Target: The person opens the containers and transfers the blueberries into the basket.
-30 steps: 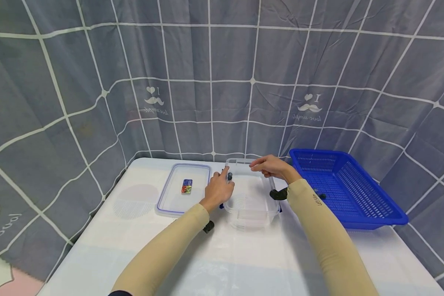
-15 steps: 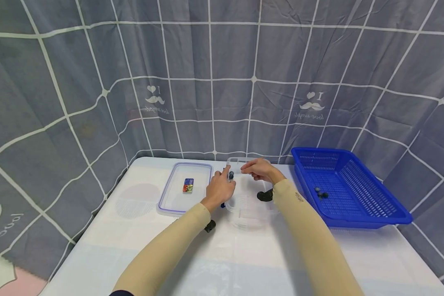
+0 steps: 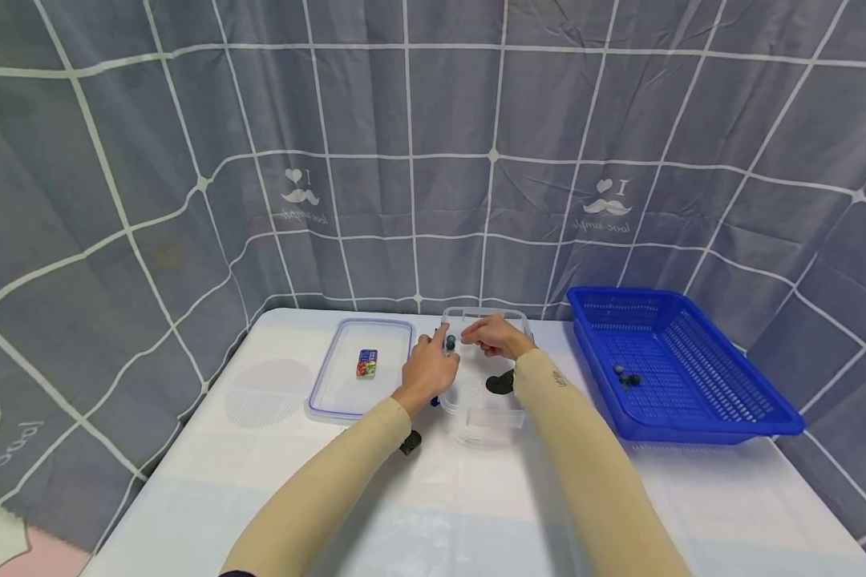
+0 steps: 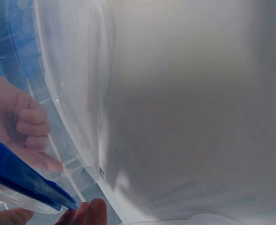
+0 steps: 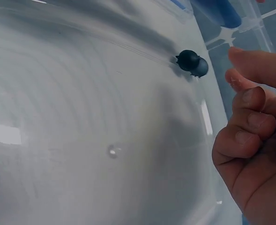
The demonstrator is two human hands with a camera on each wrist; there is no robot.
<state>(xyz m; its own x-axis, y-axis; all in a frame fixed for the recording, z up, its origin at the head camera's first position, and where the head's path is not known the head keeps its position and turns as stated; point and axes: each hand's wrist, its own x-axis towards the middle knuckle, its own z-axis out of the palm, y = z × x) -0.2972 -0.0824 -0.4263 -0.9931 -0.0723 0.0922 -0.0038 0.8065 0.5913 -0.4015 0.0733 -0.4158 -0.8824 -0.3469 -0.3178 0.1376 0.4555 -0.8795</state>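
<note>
In the head view a clear plastic container (image 3: 485, 393) with blue clips sits near the table's far side. My left hand (image 3: 429, 369) grips its left rim; the left wrist view has the fingertips (image 4: 96, 213) beside a blue clip (image 4: 30, 178). Two blueberries (image 5: 188, 60) lie together inside the container, by the far left corner. Over the container is my right hand (image 3: 496, 335), thumb and index pointing left towards the blueberries. In the right wrist view its other fingers are curled, a gap separates thumb and index, and I see nothing held.
Left of the container lies its clear lid (image 3: 339, 393) with a blue seal and a small printed label (image 3: 366, 364). A blue plastic basket (image 3: 700, 429) stands at the right with several blueberries (image 3: 626, 377) in it. Grey curtains (image 3: 447, 192) surround the table.
My right hand has moved left across the container, from its right side towards the blueberries. The left hand has stayed on the left rim.
</note>
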